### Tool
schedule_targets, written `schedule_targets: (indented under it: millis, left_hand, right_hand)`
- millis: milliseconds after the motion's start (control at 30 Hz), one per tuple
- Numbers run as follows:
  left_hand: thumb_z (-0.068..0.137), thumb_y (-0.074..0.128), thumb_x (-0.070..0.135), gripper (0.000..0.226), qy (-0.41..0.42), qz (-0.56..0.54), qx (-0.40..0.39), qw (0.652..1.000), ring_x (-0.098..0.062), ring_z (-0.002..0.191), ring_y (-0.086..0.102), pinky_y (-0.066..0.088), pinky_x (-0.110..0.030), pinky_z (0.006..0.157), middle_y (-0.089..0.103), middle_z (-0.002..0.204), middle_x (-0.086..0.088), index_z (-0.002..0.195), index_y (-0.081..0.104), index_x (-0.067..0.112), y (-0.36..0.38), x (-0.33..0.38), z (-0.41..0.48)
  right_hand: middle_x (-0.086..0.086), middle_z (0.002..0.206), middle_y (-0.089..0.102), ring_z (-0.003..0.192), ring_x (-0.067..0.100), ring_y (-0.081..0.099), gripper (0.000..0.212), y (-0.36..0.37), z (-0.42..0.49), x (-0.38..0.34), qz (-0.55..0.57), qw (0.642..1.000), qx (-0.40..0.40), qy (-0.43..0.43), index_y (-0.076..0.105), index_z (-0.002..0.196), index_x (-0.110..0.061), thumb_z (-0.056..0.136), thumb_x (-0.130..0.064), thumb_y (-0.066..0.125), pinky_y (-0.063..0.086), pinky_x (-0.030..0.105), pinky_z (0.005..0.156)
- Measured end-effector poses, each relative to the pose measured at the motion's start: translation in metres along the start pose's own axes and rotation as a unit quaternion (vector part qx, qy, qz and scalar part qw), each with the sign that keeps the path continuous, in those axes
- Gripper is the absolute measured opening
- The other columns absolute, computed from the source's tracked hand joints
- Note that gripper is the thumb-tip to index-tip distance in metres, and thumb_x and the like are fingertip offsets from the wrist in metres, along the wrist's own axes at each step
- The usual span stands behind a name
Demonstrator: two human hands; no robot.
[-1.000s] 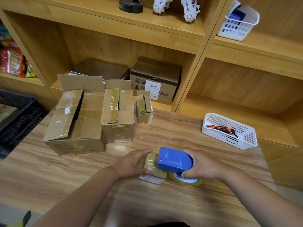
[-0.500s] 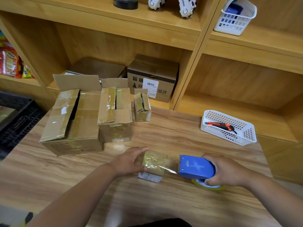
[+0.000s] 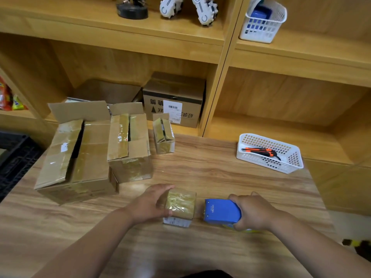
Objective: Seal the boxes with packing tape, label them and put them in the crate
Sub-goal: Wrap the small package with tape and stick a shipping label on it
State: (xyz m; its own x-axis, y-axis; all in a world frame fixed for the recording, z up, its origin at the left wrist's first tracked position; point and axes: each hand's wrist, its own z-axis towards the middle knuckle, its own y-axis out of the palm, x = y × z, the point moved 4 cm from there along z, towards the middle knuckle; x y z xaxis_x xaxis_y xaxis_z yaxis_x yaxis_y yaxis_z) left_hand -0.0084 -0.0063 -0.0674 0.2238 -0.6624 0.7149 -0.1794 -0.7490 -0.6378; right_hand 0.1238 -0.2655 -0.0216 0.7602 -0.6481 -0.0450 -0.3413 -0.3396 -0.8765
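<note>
Brown taped small box sits low centre of frame on the wood worktop, w/ left grip curled round its left side & top edge. Right grip wraps the blue tape dispenser, just right of the box. Upper left: 3 more boxes w/ loose flaps: big box, mid box touching it, tiny box a bit apart. Black crate at far left edge. White basket at right holds an orange cutter.
</note>
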Motion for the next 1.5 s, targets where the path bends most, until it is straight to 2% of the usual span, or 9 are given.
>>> schedule_targets:
  millis: [67,200,300,533,700,867,1300,1400,1500]
  left_hand:
    - [0.076,0.072,0.044,0.078,0.01,0.021,0.015,1.0,-0.004,0.135,0.019,0.015,-0.016,0.108,0.029,0.148,0.008,0.141,0.03,0.037,-0.001,0.007,-0.001]
    - [0.079,0.062,0.042,0.08,0.04,0.181,0.038,0.982,-0.008,0.144,0.004,-0.003,-0.017,0.111,0.02,0.155,0.004,0.146,0.025,0.022,-0.002,0.029,0.003]
    - [0.079,0.053,0.042,0.084,0.07,0.303,0.005,0.95,-0.011,0.144,-0.009,-0.012,-0.032,0.116,0.007,0.158,-0.001,0.149,0.016,0.015,0.012,0.057,0.01]
    - [0.078,0.066,0.031,0.088,0.066,0.359,-0.01,0.931,-0.027,0.13,0.026,0.011,-0.036,0.115,0.032,0.139,-0.01,0.147,0.015,0.009,0.037,0.077,0.026]
    - [0.07,0.074,0.033,0.088,0.08,0.27,0.014,0.959,-0.02,0.13,0.026,0.001,-0.029,0.116,0.037,0.136,-0.002,0.143,0.028,0.014,0.027,0.067,0.024]
    - [0.06,0.076,0.047,0.098,0.048,0.161,0.07,0.983,-0.01,0.122,0.025,0.024,-0.023,0.103,0.039,0.137,0.013,0.143,0.027,0.029,0.008,0.057,0.015]
    - [0.065,0.081,0.022,0.092,-0.055,0.029,0.014,0.998,-0.008,0.106,0.046,0.035,-0.012,0.079,0.051,0.129,0.0,0.14,0.028,0.023,0.025,0.013,-0.002]
    - [0.067,0.079,0.023,0.093,-0.057,0.05,0.018,0.997,-0.013,0.119,0.044,0.035,-0.015,0.091,0.044,0.136,-0.003,0.142,0.024,0.02,0.027,0.007,-0.003]
    - [0.066,0.077,0.032,0.104,-0.038,0.126,0.028,0.991,-0.015,0.139,0.021,0.02,-0.022,0.112,0.021,0.152,0.0,0.148,0.014,0.02,0.028,0.008,0.001]
  right_hand:
    - [-0.008,0.091,0.062,0.065,0.014,0.042,0.04,0.004,0.005,-0.004,-0.002,1.0,0.0,0.003,0.043,0.096,-0.031,0.066,-0.049,0.063,0.03,0.029,0.081]
    - [-0.006,0.09,0.06,0.07,0.018,0.045,0.041,0.007,0.012,-0.013,-0.01,1.0,0.003,-0.001,0.04,0.095,-0.03,0.067,-0.049,0.064,0.027,0.03,0.079]
    - [-0.005,0.093,0.061,0.078,0.021,0.052,0.043,0.01,0.015,-0.018,-0.005,1.0,0.007,0.001,0.04,0.098,-0.029,0.068,-0.051,0.063,0.026,0.03,0.079]
    - [-0.006,0.099,0.062,0.083,0.019,0.054,0.044,0.01,0.011,-0.018,0.015,1.0,0.02,0.013,0.041,0.101,-0.031,0.068,-0.05,0.063,0.029,0.031,0.081]
    - [-0.009,0.096,0.061,0.072,0.013,0.046,0.042,0.003,0.0,-0.011,0.035,0.998,0.04,0.014,0.041,0.099,-0.034,0.067,-0.048,0.063,0.025,0.028,0.078]
    - [-0.011,0.088,0.062,0.072,0.012,0.051,0.046,-0.01,-0.008,-0.007,0.075,0.995,0.06,0.025,0.042,0.098,-0.032,0.062,-0.052,0.062,0.032,0.025,0.085]
    - [-0.01,0.094,0.062,0.07,0.011,0.047,0.046,-0.024,0.003,-0.047,0.063,0.997,0.036,-0.016,0.045,0.103,-0.032,0.067,-0.053,0.066,0.029,0.027,0.085]
    - [-0.009,0.092,0.062,0.075,0.014,0.053,0.044,-0.024,0.008,-0.055,0.063,0.997,0.039,-0.017,0.045,0.099,-0.031,0.066,-0.052,0.066,0.03,0.028,0.086]
    - [-0.008,0.091,0.061,0.08,0.017,0.056,0.043,-0.025,0.011,-0.056,0.068,0.997,0.029,-0.014,0.045,0.096,-0.03,0.065,-0.051,0.066,0.031,0.029,0.087]
